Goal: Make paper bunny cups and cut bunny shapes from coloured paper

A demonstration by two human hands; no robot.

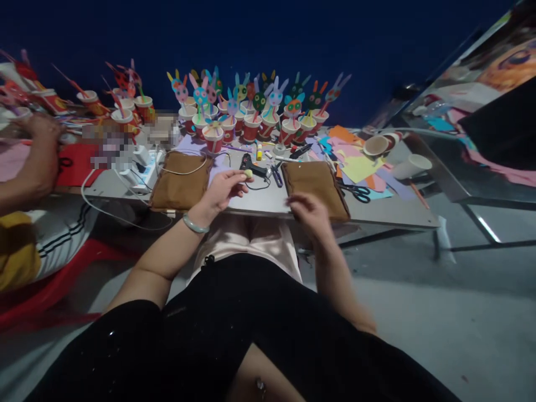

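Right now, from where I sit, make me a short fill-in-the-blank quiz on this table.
1. The greenish piece is in the ____ hand.
2. The glue gun lies between two ____ cushions.
3. The wall behind the cups is ____.

Missing words: left; brown; blue.

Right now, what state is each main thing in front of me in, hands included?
Left hand: closed on a small greenish piece
Right hand: curled, blurred, grip unclear
Glue gun: lying down
Black scissors: lying down, open or shut unclear
Cups with figures: upright
Left brown pad: lying flat
Right brown pad: lying flat
Power strip: plugs inserted
Coloured paper: loose, overlapping
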